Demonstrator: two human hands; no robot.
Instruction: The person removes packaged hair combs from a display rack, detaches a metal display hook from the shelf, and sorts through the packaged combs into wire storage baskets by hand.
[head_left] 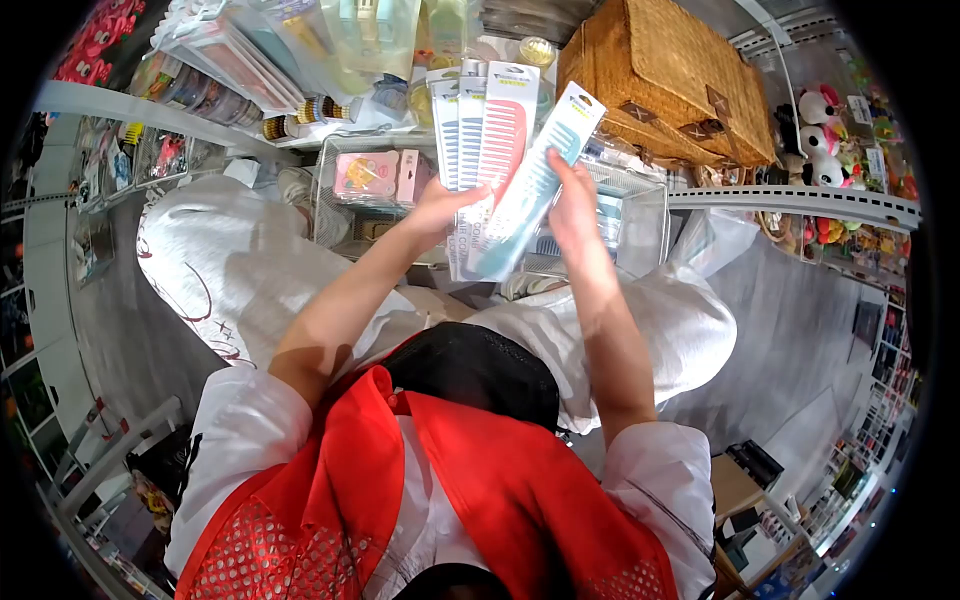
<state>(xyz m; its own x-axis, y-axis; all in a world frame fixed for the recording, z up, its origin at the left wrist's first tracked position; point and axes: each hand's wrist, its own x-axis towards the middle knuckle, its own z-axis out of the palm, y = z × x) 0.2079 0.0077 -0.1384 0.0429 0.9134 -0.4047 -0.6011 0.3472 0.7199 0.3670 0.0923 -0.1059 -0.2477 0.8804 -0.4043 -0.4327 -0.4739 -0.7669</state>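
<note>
Several packaged wide-tooth combs are fanned out between my two hands. My left hand point(447, 210) is closed on the left side of the fan, its thumb across a pink comb point(503, 125) with a blue comb point(470, 130) beside it. On the right, my right hand point(574, 205) grips a teal comb point(545, 165), tilted to the right, with the thumb on its front. The combs are over a wire basket point(325, 190) that has pink boxes point(366, 175) in it. The lower ends of the packages overlap.
A woven wicker case point(670, 80) sits on the shelf at the upper right. Clear plastic packages point(375, 35) and coiled hair ties point(322, 108) lie at the upper left. White perforated shelf rails point(800, 200) run at both sides. Plush toys point(822, 140) hang at the far right.
</note>
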